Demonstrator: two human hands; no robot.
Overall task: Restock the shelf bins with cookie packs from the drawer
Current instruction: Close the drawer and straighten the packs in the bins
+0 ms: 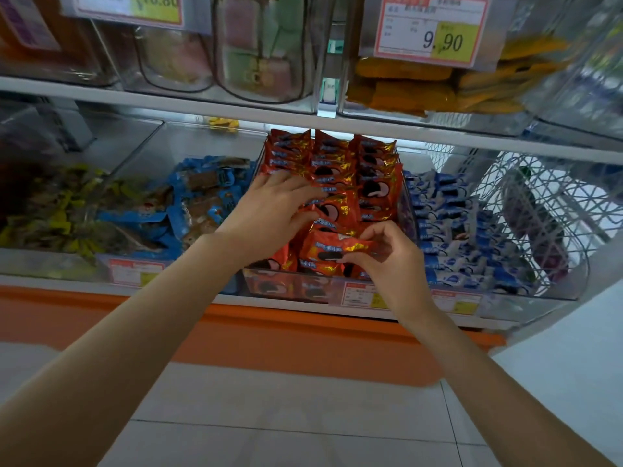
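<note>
Head view: At a shop's snack shelf, a person reaches with both hands into the clear bin in the middle of the lower shelf. The left hand lies palm down with fingers spread across the rows of red packs. It grasps nothing and apparently presses the upright rows towards the back, so that a gap opens at the front. The right hand pinches a red cookie pack between thumb and fingertips at the pack's right end, holding it just above the bin's front section. The pack is tilted and low, which suggests it is about to be slotted in behind the front wall.

The bin looks nearly full, with three rows standing on edge and faces forward for shoppers. Just beside it on the right is a bin of blue-and-white packs, and on the left a looser heap of blue packs. A yellow price tag reading 9.90 hangs from the shelf above. The drawer that supplies the stock is not in view.
</note>
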